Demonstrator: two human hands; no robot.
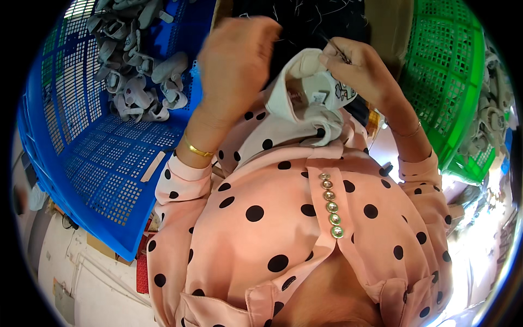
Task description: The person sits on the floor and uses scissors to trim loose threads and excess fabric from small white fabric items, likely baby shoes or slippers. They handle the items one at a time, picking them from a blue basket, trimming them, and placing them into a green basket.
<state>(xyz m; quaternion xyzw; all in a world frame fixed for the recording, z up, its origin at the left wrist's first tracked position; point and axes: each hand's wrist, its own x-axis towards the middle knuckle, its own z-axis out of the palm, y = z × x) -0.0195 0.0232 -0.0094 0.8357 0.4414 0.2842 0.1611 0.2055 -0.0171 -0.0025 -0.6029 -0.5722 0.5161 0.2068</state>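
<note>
A small white soft shoe (318, 95) with a beige toe is held up in front of my chest, over my pink polka-dot shirt. My right hand (362, 71) rests its fingertips on the shoe's top and pinches a thin dark tool (333, 46) that points up and left. My left hand (235, 62) is raised just left of the shoe, blurred, with its back toward me. Its fingers are hidden, so I cannot tell whether it grips the shoe's collar. A gold bangle (196, 149) sits on the left wrist.
A blue plastic crate (103, 163) at my left holds several grey-white small shoes (139, 71) piled at its far end. A green plastic crate (455, 82) stands at my right, with more pale shoes (493, 114) beyond it. Dark cloth lies ahead between the crates.
</note>
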